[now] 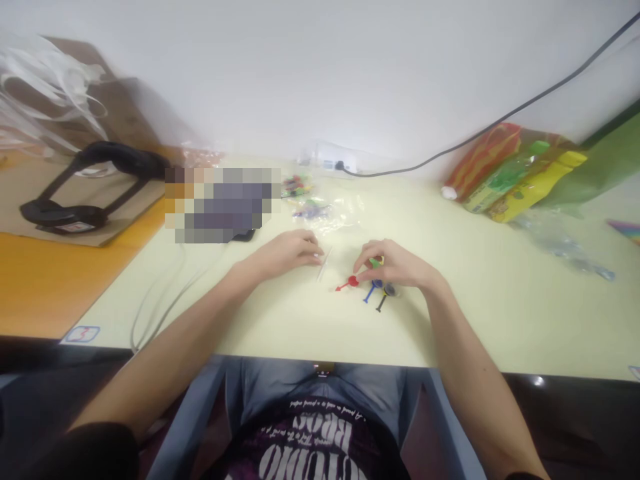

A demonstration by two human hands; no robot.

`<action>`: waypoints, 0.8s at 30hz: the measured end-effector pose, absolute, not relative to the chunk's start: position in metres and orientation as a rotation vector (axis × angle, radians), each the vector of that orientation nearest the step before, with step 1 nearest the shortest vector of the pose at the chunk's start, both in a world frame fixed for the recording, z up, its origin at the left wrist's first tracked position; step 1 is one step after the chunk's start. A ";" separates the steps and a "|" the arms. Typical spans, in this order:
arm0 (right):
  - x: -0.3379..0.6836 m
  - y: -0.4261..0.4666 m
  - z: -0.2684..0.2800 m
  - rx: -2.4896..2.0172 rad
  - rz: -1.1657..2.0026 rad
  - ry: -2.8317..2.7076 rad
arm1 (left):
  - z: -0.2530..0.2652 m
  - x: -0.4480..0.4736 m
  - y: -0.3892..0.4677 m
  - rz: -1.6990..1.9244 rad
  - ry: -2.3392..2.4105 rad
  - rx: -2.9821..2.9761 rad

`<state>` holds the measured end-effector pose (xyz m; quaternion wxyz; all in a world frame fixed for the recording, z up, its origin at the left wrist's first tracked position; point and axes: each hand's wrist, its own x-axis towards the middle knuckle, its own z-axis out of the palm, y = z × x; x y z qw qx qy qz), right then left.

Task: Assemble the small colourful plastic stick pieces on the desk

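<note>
My left hand rests over the table with fingers curled together; whatever may be between them is too small to make out. Just right of its fingertips lies a thin white stick. My right hand pinches thumb and forefinger at the round part of a red arrow-shaped plastic piece, whose tip points left. Beneath that hand lie a blue piece and a black piece, each with a round end. A green piece is partly hidden by the fingers.
Clear plastic bags and small coloured parts lie behind my hands. A blurred-out dark object is at left, near pale cables. Snack packets and a crumpled bag stand right. A black cable crosses the back.
</note>
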<state>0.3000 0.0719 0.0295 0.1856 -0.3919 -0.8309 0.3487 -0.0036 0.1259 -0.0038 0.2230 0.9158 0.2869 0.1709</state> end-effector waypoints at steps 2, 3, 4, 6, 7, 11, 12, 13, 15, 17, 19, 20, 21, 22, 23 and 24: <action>0.301 0.072 0.030 -1.112 0.944 -2.383 | -0.004 -0.004 0.125 0.477 0.807 2.570; 0.301 0.072 0.029 -1.120 0.921 -2.400 | -0.005 -0.003 0.125 0.478 0.812 2.578; 0.302 0.072 0.029 -1.132 0.897 -2.414 | -0.006 -0.003 0.125 0.477 0.813 2.577; 0.302 0.071 0.028 -1.158 0.876 -2.435 | -0.009 -0.002 0.126 0.476 0.817 2.542; 0.302 0.071 0.027 -1.167 0.886 -2.441 | -0.011 -0.001 0.127 0.482 0.825 2.512; 0.299 0.072 0.024 -1.173 0.945 -2.458 | -0.018 0.003 0.128 0.553 0.858 2.404; 0.298 0.072 0.023 -1.173 0.940 -2.461 | -0.018 0.003 0.128 0.568 0.854 2.388; 0.296 0.071 0.023 -1.175 0.929 -2.463 | -0.018 0.004 0.128 0.574 0.846 2.374; 0.293 0.071 0.022 -1.175 0.915 -2.458 | -0.018 0.006 0.126 0.566 0.822 2.360; 0.290 0.071 0.020 -1.165 0.917 -2.439 | -0.018 0.007 0.125 0.549 0.791 2.376; 0.287 0.071 0.018 -1.150 0.936 -2.395 | -0.019 0.007 0.125 0.527 0.768 2.415; 0.286 0.071 0.017 -1.139 0.954 -2.364 | -0.019 0.007 0.124 0.515 0.763 2.435; 0.285 0.071 0.017 -1.131 0.973 -2.328 | -0.019 0.008 0.124 0.506 0.763 2.450; 0.284 0.071 0.016 -1.125 0.993 -2.287 | -0.019 0.008 0.124 0.500 0.764 2.459; 0.283 0.072 0.015 -1.124 1.011 -2.244 | -0.019 0.008 0.124 0.500 0.762 2.464; 0.282 0.072 0.015 -1.126 1.026 -2.202 | -0.019 0.009 0.124 0.505 0.760 2.464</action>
